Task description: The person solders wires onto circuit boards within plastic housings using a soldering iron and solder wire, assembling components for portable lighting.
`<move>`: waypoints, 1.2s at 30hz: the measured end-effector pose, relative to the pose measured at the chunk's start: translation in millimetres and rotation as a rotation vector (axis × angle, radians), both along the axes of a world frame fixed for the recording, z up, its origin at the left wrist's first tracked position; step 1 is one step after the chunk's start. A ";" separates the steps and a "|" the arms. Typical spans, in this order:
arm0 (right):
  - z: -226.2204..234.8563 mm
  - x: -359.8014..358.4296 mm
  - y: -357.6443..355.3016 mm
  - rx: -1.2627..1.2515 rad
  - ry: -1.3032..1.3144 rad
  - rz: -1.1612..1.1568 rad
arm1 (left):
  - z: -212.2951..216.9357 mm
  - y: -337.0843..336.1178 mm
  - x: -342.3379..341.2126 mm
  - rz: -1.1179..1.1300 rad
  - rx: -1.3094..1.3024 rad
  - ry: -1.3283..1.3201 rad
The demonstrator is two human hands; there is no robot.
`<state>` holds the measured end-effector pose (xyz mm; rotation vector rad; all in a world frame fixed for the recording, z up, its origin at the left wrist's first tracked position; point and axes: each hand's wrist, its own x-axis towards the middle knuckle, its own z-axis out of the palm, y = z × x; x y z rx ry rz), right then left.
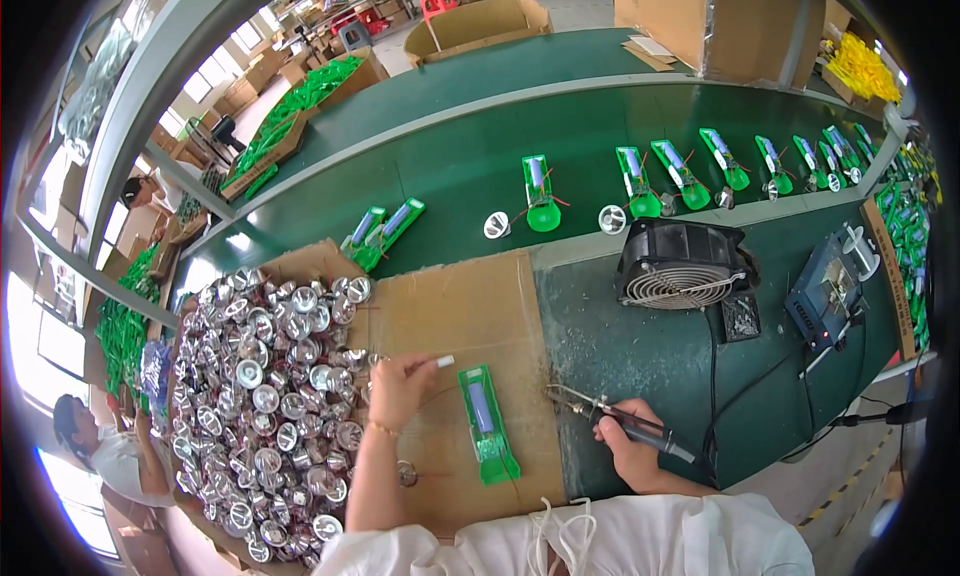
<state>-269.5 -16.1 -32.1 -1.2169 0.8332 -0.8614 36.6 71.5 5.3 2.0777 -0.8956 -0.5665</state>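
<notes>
My left hand (398, 394) is closed, its fingertips pinching a small white piece (445, 361) above the brown cardboard sheet (450, 306). Just right of it lies a green plastic housing (489, 426) with a blue cylindrical battery (481, 404) and a small circuit board inside. My right hand (635, 446) is wrapped round a soldering iron (655, 433), whose thin metal tip points left over the sheet's right edge. Close to my left forearm sits a loose silver reflector (406, 473), with a wire nearby. What the white piece is, I cannot make out.
A heap of silver reflectors (265, 401) fills the box at left. A black fan (685, 266) and a blue soldering station (828, 291) stand at right, with cables (712, 376) trailing. Along the green belt (450, 201) lie several green housings. A co-worker (105, 451) is at far left.
</notes>
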 end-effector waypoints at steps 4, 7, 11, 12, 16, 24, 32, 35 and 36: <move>-0.3 8.6 -2.8 -0.066 -0.014 -0.010 | -14.0 19.9 -29.9 0.112 -0.132 0.282; -0.5 7.9 -2.0 -0.081 0.005 -0.011 | -8.1 17.1 -39.8 0.125 -0.197 0.210; -0.9 5.7 -2.8 -0.036 -0.010 -0.021 | -2.3 13.6 -42.0 0.137 -0.244 0.226; -2.0 7.1 -2.9 -0.030 -0.007 -0.014 | -0.4 12.1 -43.9 0.093 -0.208 0.283; 0.0 4.9 -0.2 -0.052 -0.025 -0.010 | -5.0 2.6 -51.2 0.032 -0.085 0.149; 2.7 2.8 0.1 -0.043 0.003 0.001 | 16.5 -5.6 -49.1 -0.069 0.021 -0.052; 2.7 3.3 0.9 -0.041 0.031 0.008 | 19.1 -17.2 -47.9 -0.182 0.042 -0.124; 1.7 8.2 -0.9 -0.072 0.016 0.006 | 9.8 -16.1 -42.4 -0.206 0.005 -0.113; 1.6 6.5 -0.5 -0.063 0.021 0.012 | 5.8 -15.5 -40.0 -0.218 -0.034 -0.119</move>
